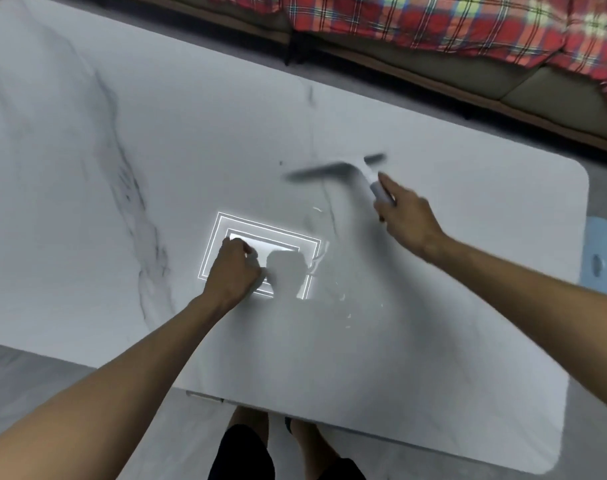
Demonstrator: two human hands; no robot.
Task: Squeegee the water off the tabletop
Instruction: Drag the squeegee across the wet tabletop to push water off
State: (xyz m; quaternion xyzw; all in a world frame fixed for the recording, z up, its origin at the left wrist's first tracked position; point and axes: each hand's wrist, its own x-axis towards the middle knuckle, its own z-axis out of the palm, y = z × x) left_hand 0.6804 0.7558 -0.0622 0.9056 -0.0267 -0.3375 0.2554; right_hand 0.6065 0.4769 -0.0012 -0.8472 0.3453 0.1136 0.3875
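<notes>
The right hand (pixel 409 216) is gripping the pale handle of the squeegee (pixel 333 171), fingers wrapped round it with the forefinger lying along the top. The dark blade is running out toward 9 o'clock from the handle. The tool is blurred and sitting at about 1 o'clock on the white marble-patterned tabletop (pixel 87 202).

The left hand (pixel 234 270) is resting near the middle, fingers curled into a loose fist with nothing showing in it, over the reflected ceiling light (pixel 278 237). Water (pixel 342 297) is glinting in streaks and drops at 3 to 4 o'clock of that fist.

The squeegee is looking light, with a stiff handle and probably a soft, bendy blade edge. The handle is the place to hold it, though wet fingers may be slipping there. No brand or writing is readable.

A red plaid blanket (pixel 433 22) is lying on a sofa (pixel 537 95) at 12 to 2 o'clock, and a pale blue object (pixel 603 251) is showing at 3 o'clock.
</notes>
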